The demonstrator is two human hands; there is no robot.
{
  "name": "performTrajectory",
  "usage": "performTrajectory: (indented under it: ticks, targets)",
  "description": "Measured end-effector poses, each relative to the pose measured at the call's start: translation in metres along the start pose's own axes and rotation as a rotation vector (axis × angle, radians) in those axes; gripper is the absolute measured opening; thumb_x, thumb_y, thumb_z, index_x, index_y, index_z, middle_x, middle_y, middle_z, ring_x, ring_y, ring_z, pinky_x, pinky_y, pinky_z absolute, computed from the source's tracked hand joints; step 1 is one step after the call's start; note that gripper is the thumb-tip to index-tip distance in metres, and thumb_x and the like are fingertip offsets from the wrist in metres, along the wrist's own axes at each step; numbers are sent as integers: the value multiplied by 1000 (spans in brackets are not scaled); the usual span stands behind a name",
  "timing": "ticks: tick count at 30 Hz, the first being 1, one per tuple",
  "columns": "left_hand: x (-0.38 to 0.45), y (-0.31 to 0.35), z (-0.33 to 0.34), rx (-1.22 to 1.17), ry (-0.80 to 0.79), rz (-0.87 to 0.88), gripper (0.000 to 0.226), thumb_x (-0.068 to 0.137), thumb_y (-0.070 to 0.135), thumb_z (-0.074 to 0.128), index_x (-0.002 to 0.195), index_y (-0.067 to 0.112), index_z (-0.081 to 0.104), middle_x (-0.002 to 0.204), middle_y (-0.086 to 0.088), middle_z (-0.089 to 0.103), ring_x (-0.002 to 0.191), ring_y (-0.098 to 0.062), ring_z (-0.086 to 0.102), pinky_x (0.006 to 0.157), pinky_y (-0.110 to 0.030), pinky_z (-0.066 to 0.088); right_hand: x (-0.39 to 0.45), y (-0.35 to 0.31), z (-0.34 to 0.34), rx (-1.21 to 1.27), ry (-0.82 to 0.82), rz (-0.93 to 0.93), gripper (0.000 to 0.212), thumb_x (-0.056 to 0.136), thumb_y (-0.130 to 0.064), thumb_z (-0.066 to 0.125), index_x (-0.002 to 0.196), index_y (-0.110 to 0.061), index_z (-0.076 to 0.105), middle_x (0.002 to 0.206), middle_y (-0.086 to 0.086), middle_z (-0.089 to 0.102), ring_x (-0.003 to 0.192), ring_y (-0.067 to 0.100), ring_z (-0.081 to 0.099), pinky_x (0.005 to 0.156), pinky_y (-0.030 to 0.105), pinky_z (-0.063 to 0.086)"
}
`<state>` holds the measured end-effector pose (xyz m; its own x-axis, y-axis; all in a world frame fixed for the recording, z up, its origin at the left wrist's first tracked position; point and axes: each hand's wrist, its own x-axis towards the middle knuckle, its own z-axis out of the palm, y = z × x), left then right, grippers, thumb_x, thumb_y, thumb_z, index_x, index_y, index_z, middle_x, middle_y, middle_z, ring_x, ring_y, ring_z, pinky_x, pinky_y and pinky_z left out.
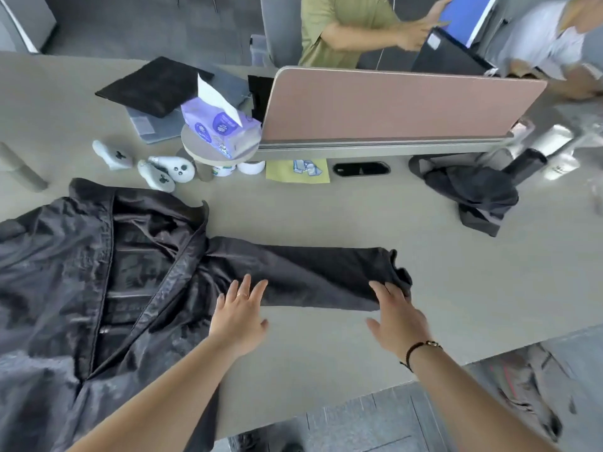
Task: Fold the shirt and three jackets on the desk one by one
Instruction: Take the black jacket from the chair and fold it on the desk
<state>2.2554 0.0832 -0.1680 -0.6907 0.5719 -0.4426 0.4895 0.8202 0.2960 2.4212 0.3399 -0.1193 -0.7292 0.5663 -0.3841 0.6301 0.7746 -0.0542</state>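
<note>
Head cam – fwd/down, close over desk (326,203).

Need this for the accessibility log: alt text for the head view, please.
A person's left hand and right hand rest open on the outstretched sleeve of a dark jacket spread over a grey desk. Behind it lie a tissue pack, two white controllers, a pink divider and another crumpled dark garment.
</note>
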Motion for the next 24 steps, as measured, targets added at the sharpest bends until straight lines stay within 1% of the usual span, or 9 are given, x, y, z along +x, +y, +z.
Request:
performTrajectory:
  ticks: [2,3,7,9,12,15,17,19,24]
  targets:
    - [0,-10,11,52,-108,-46,79,98,46,51,160,34,2,169,-8,-11,155,-35,-7,125,-53,9,2,15,24,101,-279,192,90,92,-57,55,159,-32,1,166,6,11,131,28,52,99,45,50]
    - [-1,-14,15,64,-133,-64,78,99,51,48,159,35,2,169,-7,-12,155,-36,-8,124,-56,9,4,20,32,179,-310,265,93,93,-61,52,159,-32,-5,167,8,7,126,29,57,98,45,51]
    - [0,-17,23,90,-85,-120,73,98,67,33,159,37,6,169,-4,-8,155,-35,-8,121,-62,7,14,14,32,118,-39,283,75,98,-56,44,158,-24,12,150,7,42,121,29,58,91,40,46]
    - [3,-9,24,111,-41,-151,74,97,70,27,159,35,7,170,-7,-4,155,-35,-7,122,-61,2,22,7,26,36,139,183,56,99,-49,47,146,-21,37,128,7,55,109,28,59,84,39,46]
    - [7,8,26,133,-15,-169,75,98,70,24,160,33,6,170,-8,-2,155,-31,-8,123,-56,-4,42,-2,30,68,257,-152,26,98,-30,56,121,-17,62,110,4,58,97,27,61,79,38,50]
    - [11,27,27,118,-15,-186,75,98,68,26,161,32,6,170,-7,-2,156,-28,-8,124,-52,-5,63,-11,43,30,108,-500,36,99,-24,55,135,-19,57,135,5,55,122,27,57,98,44,48]
    - [15,41,27,90,-25,-187,74,99,67,28,161,34,5,170,-5,-4,156,-27,-8,125,-50,-4,79,-8,50,-32,-86,-448,50,105,-38,39,154,-28,31,163,2,25,150,27,26,117,55,25]
    - [20,55,25,76,-35,-194,73,99,66,30,160,36,3,170,-3,-8,156,-26,-9,126,-47,-2,98,12,49,-99,-119,-328,54,106,-45,29,157,-33,17,168,-3,7,155,25,8,117,64,10]
    - [39,88,20,57,-42,-244,73,99,66,31,160,36,3,169,-2,-13,155,-26,-12,126,-46,0,150,88,7,-395,41,-150,52,92,-11,38,142,-27,42,146,3,45,151,28,19,118,65,6]
